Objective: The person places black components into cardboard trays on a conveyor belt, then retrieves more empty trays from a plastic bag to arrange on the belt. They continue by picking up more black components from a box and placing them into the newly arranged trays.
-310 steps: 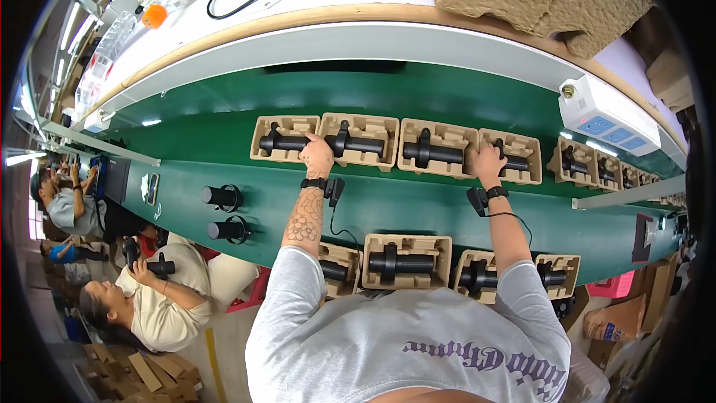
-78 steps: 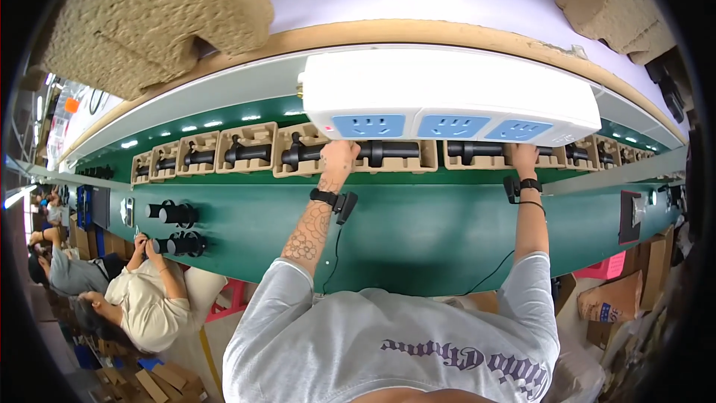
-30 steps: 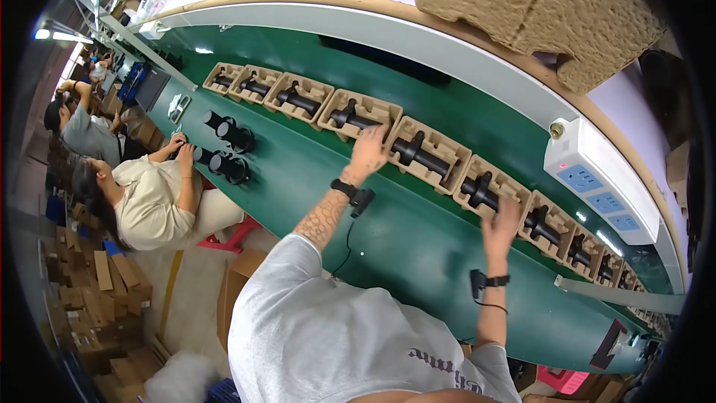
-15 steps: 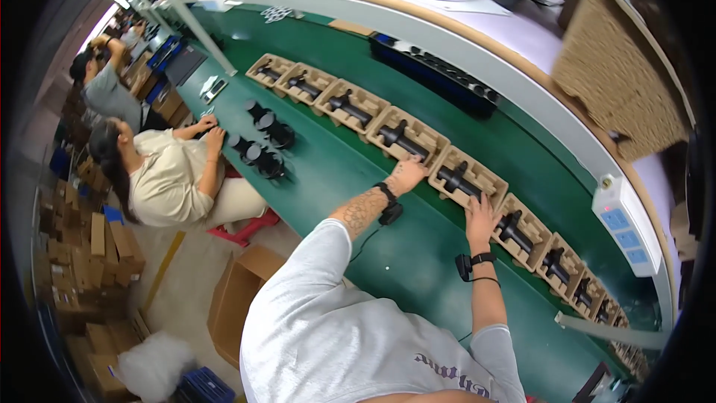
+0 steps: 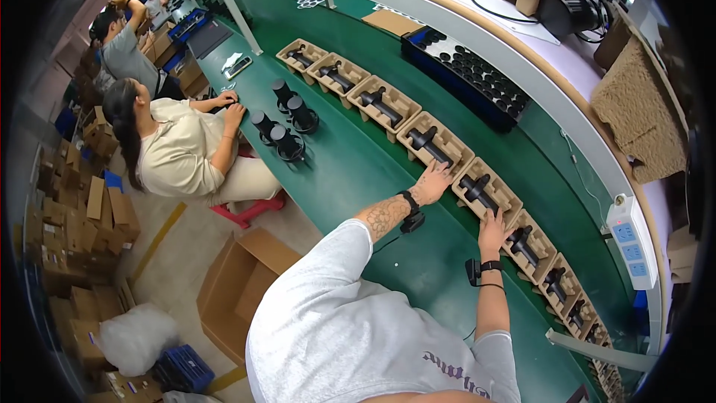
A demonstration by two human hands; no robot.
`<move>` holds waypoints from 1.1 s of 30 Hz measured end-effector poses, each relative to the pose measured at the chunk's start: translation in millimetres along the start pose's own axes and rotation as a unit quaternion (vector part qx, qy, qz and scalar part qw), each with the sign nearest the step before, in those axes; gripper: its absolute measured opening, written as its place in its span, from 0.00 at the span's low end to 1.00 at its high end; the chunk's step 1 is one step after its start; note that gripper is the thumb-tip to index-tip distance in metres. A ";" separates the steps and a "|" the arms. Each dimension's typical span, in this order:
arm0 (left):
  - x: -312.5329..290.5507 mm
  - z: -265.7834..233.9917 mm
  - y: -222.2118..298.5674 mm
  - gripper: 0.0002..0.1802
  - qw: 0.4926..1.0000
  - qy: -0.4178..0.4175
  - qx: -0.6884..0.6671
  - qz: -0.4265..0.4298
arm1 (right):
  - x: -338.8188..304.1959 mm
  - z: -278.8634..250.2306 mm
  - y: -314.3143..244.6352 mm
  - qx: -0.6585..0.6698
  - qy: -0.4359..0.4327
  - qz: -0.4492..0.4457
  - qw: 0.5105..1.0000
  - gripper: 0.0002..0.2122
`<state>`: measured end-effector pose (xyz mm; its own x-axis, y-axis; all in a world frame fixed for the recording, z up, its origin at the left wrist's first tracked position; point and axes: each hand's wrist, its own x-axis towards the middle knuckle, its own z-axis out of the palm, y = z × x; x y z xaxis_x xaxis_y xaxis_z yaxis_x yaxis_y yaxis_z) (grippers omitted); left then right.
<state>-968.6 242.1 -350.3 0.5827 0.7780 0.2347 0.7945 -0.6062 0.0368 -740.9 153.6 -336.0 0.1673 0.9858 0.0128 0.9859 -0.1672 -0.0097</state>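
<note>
A row of brown moulded pulp trays runs diagonally across the green bench, each with a black tubular part lying in it. My left hand (image 5: 431,183) rests at the near end of one pulp tray (image 5: 415,121), its fingers stretched over the rim beside the black part (image 5: 430,145). My right hand (image 5: 491,232) reaches the near end of the neighbouring pulp tray (image 5: 510,199). Its extended fingers touch near the lower end of that tray's black part (image 5: 478,191). Both parts lie in their trays. Black straps with small devices circle both my wrists.
Several black cylindrical parts (image 5: 287,142) stand on the bench (image 5: 350,186) at left, near a seated co-worker (image 5: 175,142). Behind the trays lies a blue bin (image 5: 466,78) of round black pieces. A metal post (image 5: 597,351) crosses at lower right. An open carton (image 5: 246,283) stands on the floor.
The view has shifted, moving the bench scene within the picture. Both hands remain at the same two trays; the right hand's fingers look less spread.
</note>
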 end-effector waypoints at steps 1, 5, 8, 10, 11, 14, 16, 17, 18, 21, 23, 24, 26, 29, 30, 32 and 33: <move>-7.0 -1.9 1.7 0.20 1.000 0.001 0.001 -0.005 | -2.2 -8.9 -7.1 0.000 0.000 -0.005 1.000 0.22; -44.2 -22.0 12.7 0.27 0.970 0.148 -0.190 -0.014 | -17.1 -6.8 -11.8 0.088 0.072 -0.001 0.994 0.25; -83.9 -31.3 6.7 0.25 0.906 0.195 -0.350 -0.138 | -32.3 1.3 -18.6 0.170 0.189 -0.084 0.963 0.25; -107.9 -40.8 -8.0 0.24 0.869 0.222 -0.390 -0.210 | -45.0 8.4 -25.1 0.230 0.194 -0.119 0.946 0.24; -122.6 -45.7 -15.0 0.23 0.824 0.242 -0.436 -0.269 | -52.1 7.6 -34.1 0.271 0.189 -0.142 0.933 0.23; -141.9 -73.6 -58.6 0.21 0.622 0.294 -0.638 -0.346 | -62.9 5.4 -73.3 0.411 0.112 -0.125 0.896 0.22; -142.6 -94.6 -96.0 0.20 0.532 0.286 -0.688 -0.402 | -66.3 -0.8 -110.6 0.475 0.056 -0.148 0.866 0.21; -137.8 -101.4 -116.4 0.20 0.488 0.293 -0.712 -0.411 | -66.5 -10.0 -131.0 0.491 0.041 -0.172 0.853 0.21; -131.5 -106.0 -136.8 0.20 0.441 0.300 -0.736 -0.417 | -66.3 -18.0 -150.2 0.493 0.011 -0.182 0.851 0.21; -82.7 -101.9 -195.8 0.25 0.518 0.317 -0.664 -0.436 | -59.8 -15.0 -190.1 0.491 0.003 -0.206 0.847 0.21; -50.1 -54.1 -272.1 0.27 0.557 0.459 -0.568 -0.395 | -54.7 -4.6 -207.1 0.455 -0.022 -0.206 0.866 0.22; -26.4 -45.2 -298.6 0.28 0.581 0.402 -0.508 -0.494 | -54.4 9.9 -202.6 0.428 -0.014 -0.195 0.882 0.22; -16.7 -44.4 -350.7 0.29 0.585 0.462 -0.425 -0.513 | -46.5 40.1 -202.1 0.376 0.007 -0.186 0.908 0.23; -2.8 -53.1 -377.6 0.33 0.520 0.354 -0.429 -0.648 | -74.8 86.8 -178.9 0.296 0.032 -0.040 0.954 0.22; 25.4 -73.7 -357.4 0.34 0.494 0.273 -0.456 -0.688 | -89.6 95.3 -173.8 0.282 0.035 0.003 0.959 0.22; 6.6 -60.6 -390.5 0.34 0.518 0.313 -0.392 -0.693 | -96.2 99.2 -190.9 0.129 0.065 0.043 0.989 0.22; -3.1 -52.3 -403.7 0.34 0.546 0.342 -0.324 -0.692 | -95.2 99.9 -196.7 0.125 0.062 0.040 0.989 0.22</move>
<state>-1300.1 475.7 -315.0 -0.8770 0.4553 -0.1537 0.0361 0.3813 0.9237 -951.5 94.1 -435.3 0.2602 0.9576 0.1239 0.9390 -0.2210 -0.2634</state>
